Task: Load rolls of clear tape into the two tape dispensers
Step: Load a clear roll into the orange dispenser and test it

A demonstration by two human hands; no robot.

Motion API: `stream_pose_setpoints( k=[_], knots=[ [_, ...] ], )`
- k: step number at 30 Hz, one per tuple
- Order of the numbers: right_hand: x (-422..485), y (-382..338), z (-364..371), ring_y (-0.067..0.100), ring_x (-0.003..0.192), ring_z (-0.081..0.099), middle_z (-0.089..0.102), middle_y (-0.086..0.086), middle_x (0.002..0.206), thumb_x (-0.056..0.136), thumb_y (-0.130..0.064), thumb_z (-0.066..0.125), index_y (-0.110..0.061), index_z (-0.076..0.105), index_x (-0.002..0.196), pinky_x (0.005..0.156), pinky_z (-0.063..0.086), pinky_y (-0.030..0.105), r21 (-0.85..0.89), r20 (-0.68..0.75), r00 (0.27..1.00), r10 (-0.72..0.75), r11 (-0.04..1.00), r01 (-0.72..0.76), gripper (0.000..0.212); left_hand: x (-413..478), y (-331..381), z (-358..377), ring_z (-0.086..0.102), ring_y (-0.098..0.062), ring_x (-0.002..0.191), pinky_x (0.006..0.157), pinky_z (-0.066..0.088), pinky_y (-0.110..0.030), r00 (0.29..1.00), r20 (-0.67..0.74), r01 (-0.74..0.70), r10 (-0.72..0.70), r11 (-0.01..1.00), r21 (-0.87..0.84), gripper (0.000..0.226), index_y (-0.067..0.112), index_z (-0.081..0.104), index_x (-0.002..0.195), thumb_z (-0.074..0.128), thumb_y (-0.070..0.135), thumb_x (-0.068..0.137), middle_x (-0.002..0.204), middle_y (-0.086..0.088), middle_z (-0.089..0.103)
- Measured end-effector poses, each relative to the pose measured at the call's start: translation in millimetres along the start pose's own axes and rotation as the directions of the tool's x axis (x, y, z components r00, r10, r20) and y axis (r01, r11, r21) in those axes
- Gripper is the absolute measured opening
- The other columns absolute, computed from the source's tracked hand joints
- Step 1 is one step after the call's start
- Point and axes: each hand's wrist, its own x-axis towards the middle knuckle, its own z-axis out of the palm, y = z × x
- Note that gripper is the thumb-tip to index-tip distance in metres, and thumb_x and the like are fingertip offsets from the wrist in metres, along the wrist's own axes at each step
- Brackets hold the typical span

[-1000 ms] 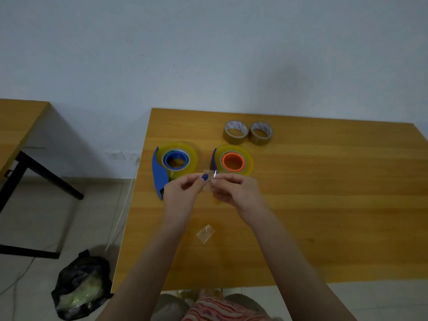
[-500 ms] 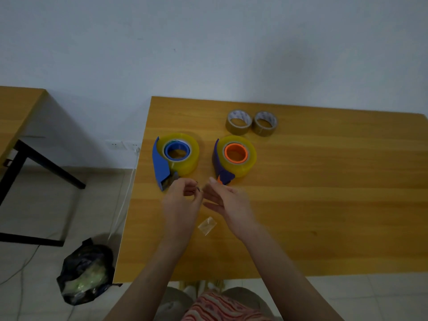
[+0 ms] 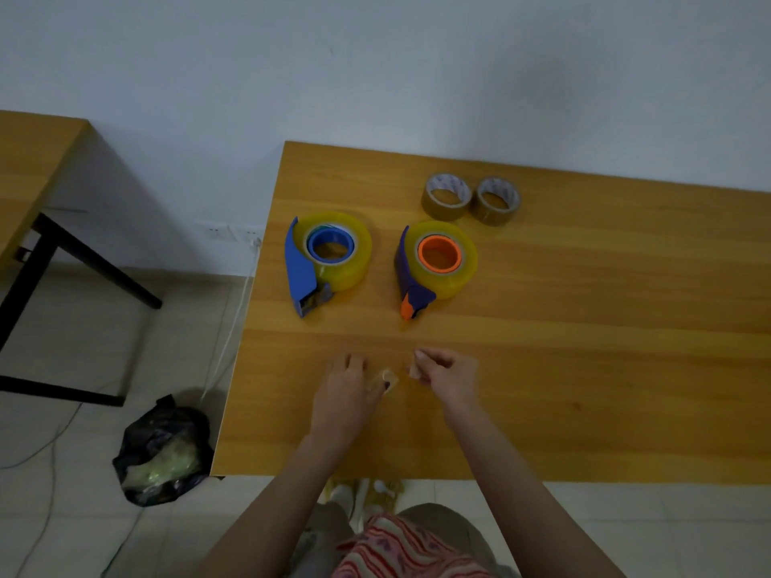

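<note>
- Blue dispenser [image 3: 298, 269] lies flat on the wooden tabletop [image 3: 584, 327], far-left of the hands. It holds the left roll [image 3: 359, 252], glossy yellowish clear tape seated on a blue hub [image 3: 311, 246].
- Purple dispenser [image 3: 402, 260] lies just to its right, apart from it. It holds the right roll [image 3: 467, 264], same yellowish clear tape, on an orange hub [image 3: 421, 254].
- Both dispensers lie on their sides with hub openings facing up. The long axes run far-to-near and the cutter noses point toward the near edge. The purple one's nose has an orange tip.
- Shapes: teardrop plastic bodies, thick round rolls, hollow ring hubs.
- Two brown rolls [image 3: 446, 214] [image 3: 494, 219] sit side by side, touching, near the far edge behind the purple dispenser. They are thin-walled, matte, with pale core rims.
- Left hand [image 3: 346, 390] rests low on the tabletop near the front edge. Its thumb and forefinger pinch a small clear scrap [image 3: 386, 375], a crinkled see-through film.
- Right hand [image 3: 448, 373] is just beside it with fingers curled and thumb against fingertips. Motion blur there, so I cannot tell whether it holds anything.
- Black bag [image 3: 162, 435] sits on the tiled floor by the table's left corner, mouth open, with pale greenish crumpled material inside.
- Second wooden table [image 3: 29, 160] stands off to the left on black legs.
</note>
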Motion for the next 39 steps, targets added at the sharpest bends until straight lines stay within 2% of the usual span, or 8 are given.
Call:
stream_pose_setpoints(
  k=[5, 8, 12, 19, 22, 27, 33, 39],
  knots=[
    [-6.8, 16.0, -12.1, 0.024, 0.079, 0.063, 0.066, 0.002, 0.074, 0.085, -0.015, 0.071, -0.017, 0.066, 0.076, 0.082, 0.056, 0.041, -0.114, 0.083, 0.996, 0.019, 0.993, -0.01, 0.01, 8.0, 6.2, 9.3, 0.05, -0.024, 0.106, 0.085, 0.042, -0.031, 0.998, 0.054, -0.017, 0.012, 0.996, 0.088, 0.022, 0.011, 0.058, 0.107, 0.054, 0.027, 0.092, 0.113, -0.008, 0.053],
    [-10.0, 18.7, -11.1, 0.016, 0.074, 0.061, 0.064, -0.002, 0.073, 0.083, -0.02, 0.073, -0.016, 0.066, 0.076, 0.078, 0.05, 0.033, -0.107, 0.152, 0.988, 0.015, 0.994, 0.001, 0.01, 10.4, 6.0, 7.7, 0.057, -0.023, 0.095, 0.078, 0.045, -0.029, 0.996, 0.094, 0.014, -0.005, 0.995, -0.098, 0.013, 0.009, 0.061, 0.099, 0.057, 0.018, 0.091, 0.103, -0.008, 0.061],
    [-18.1, 14.8, 2.8, 0.015, 0.084, 0.065, 0.07, -0.004, 0.082, 0.079, -0.024, 0.075, -0.025, 0.07, 0.076, 0.079, 0.054, 0.031, -0.037, 0.26, 0.965, -0.04, 0.998, 0.052, 0.007, -6.8, -0.4, -7.4, 0.058, -0.006, 0.071, 0.061, 0.042, -0.011, 0.992, 0.108, 0.12, -0.069, 0.805, -0.581, 0.004, 0.015, 0.062, 0.082, 0.065, 0.014, 0.085, 0.076, 0.006, 0.064],
    [-46.7, 4.6, 59.6, -0.003, 0.072, 0.063, 0.067, -0.01, 0.074, 0.077, -0.015, 0.077, -0.027, 0.069, 0.091, 0.075, 0.053, 0.017, -0.021, 0.346, 0.909, -0.231, 0.967, 0.254, 0.02, -51.8, -42.6, -36.1, 0.064, -0.002, 0.07, 0.071, 0.053, -0.017, 0.96, 0.07, 0.187, -0.272, 0.435, -0.88, 0.015, -0.002, 0.068, 0.096, 0.055, 0.005, 0.092, 0.08, -0.004, 0.068],
    [-69.8, 3.4, 89.3, -0.004, 0.067, 0.062, 0.068, -0.009, 0.073, 0.076, -0.012, 0.077, -0.022, 0.071, 0.091, 0.065, 0.049, 0.01, -0.014, 0.422, 0.87, -0.256, 0.957, 0.288, 0.019, -67.5, -66.3, -52.6, 0.063, -0.005, 0.072, 0.071, 0.051, -0.017, 0.948, -0.014, 0.122, -0.318, 0.403, -0.907, 0.014, -0.003, 0.069, 0.094, 0.067, 0.004, 0.082, 0.079, -0.006, 0.069],
    [-107.1, 14.9, 146.6, 0.014, 0.075, 0.067, 0.072, 0.005, 0.082, 0.078, -0.009, 0.075, -0.019, 0.071, 0.082, 0.077, 0.057, 0.029, -0.072, 0.55, 0.801, -0.235, 0.943, 0.326, 0.011, -97.3, -129.7, -85.4, 0.064, -0.002, 0.062, 0.067, 0.052, -0.014, 0.919, -0.072, 0.101, -0.387, 0.408, -0.907, 0.012, 0.005, 0.068, 0.078, 0.069, -0.006, 0.076, 0.062, 0.006, 0.07],
    [-166.2, 72.3, 247.1, 0.024, 0.081, 0.07, 0.071, 0.007, 0.078, 0.08, -0.027, 0.074, -0.019, 0.07, 0.073, 0.083, 0.058, 0.043, -0.23, 0.703, 0.707, -0.077, 0.916, 0.329, 0.011, -164.0, -236.5, -87.5, 0.061, -0.014, 0.062, 0.062, 0.049, -0.025, 0.738, -0.117, 0.155, -0.664, 0.337, -0.929, 0.021, 0.015, 0.07, 0.065, 0.072, -0.004, 0.074, 0.055, 0.008, 0.067],
    [-177.7, 147.2, 308.2, 0.013, 0.065, 0.062, 0.065, 0.013, 0.091, 0.077, -0.009, 0.077, 0.002, 0.066, 0.104, 0.059, 0.058, 0.019, -0.474, 0.796, 0.553, 0.246, 0.822, 0.316, 0.031, -211.1, -300.7, -39.4, 0.061, 0.007, 0.06, 0.067, 0.049, -0.009, 0.503, -0.123, 0.235, -0.856, 0.272, -0.933, 0.011, 0.009, 0.07, 0.077, 0.073, -0.001, 0.074, 0.056, 0.022, 0.066]
  ],
)
